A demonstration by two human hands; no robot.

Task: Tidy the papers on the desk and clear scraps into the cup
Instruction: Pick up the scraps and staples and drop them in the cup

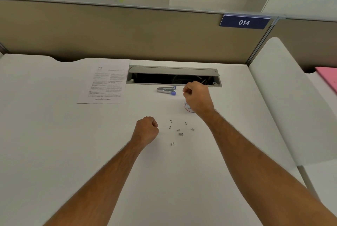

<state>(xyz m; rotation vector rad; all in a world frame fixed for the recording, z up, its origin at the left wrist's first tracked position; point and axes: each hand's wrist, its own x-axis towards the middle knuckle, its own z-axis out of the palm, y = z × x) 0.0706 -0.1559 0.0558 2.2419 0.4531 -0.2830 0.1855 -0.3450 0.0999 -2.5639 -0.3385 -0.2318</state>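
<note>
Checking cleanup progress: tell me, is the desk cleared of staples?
No, several loose staples lie scattered on the desk between the left hand and the right hand.

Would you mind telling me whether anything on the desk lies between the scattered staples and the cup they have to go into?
Nothing visible lies on the desk between the staples and the cup. The right hand hovers over the cup, hiding most of it.

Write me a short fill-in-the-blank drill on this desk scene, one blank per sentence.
1. The blue sign on the partition reads ____.
2. The staple remover lies to the ____ of the printed sheet.
3. The right hand hides most of the ____.
4. Loose ____ lie scattered beside the left hand.

Missing: 014; right; cup; staples
</note>
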